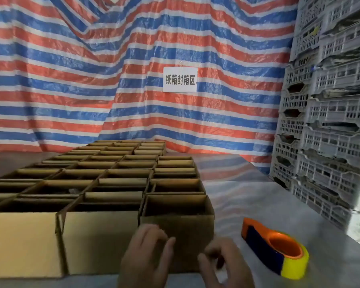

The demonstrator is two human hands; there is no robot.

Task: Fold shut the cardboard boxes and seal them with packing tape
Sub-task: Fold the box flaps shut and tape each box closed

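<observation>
Several open brown cardboard boxes stand in rows on the table, flaps up. The nearest right box (pixel 181 227) is directly in front of me. My left hand (pixel 146 254) is raised before its front wall with fingers spread and relaxed, holding nothing. My right hand (pixel 224 265) hovers beside it with fingers loosely curled, also empty; both hands are blurred. An orange tape dispenser (pixel 276 248) with a yellow roll of packing tape lies on the table to the right of my right hand, untouched.
The grey table (pixel 247 196) runs back to a red, white and blue striped tarp (pixel 92 80) with a white paper sign (pixel 179 79). Stacked grey plastic crates (pixel 330 121) rise along the right edge.
</observation>
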